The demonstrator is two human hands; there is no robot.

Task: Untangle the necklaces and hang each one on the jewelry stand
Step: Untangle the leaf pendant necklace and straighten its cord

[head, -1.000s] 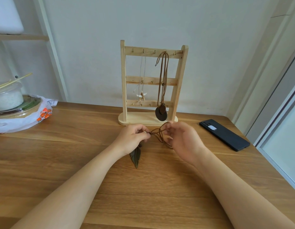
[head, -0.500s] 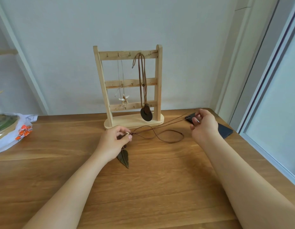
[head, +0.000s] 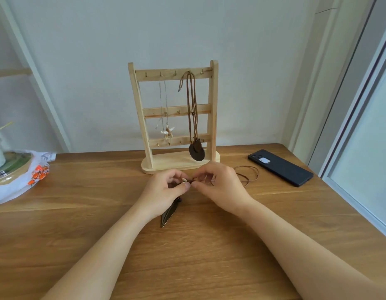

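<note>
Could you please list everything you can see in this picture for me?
Pale wooden jewelry stand: one, light wood, table's back centre.
Thin pale necklace with white pendant: one, whitish, hanging on stand, left.
Brown cord necklace with round dark pendant: one, brown, hanging on stand, right.
Brown cord necklace with dark leaf-shaped pendant: one, brown, on table before stand.
Black phone: one, black, on table, right.
White plastic bag with orange print: one, white, table's left edge.
Wooden table: one, brown, under everything.
Left hand, right hand: two, both pinching the leaf necklace's cord.
</note>
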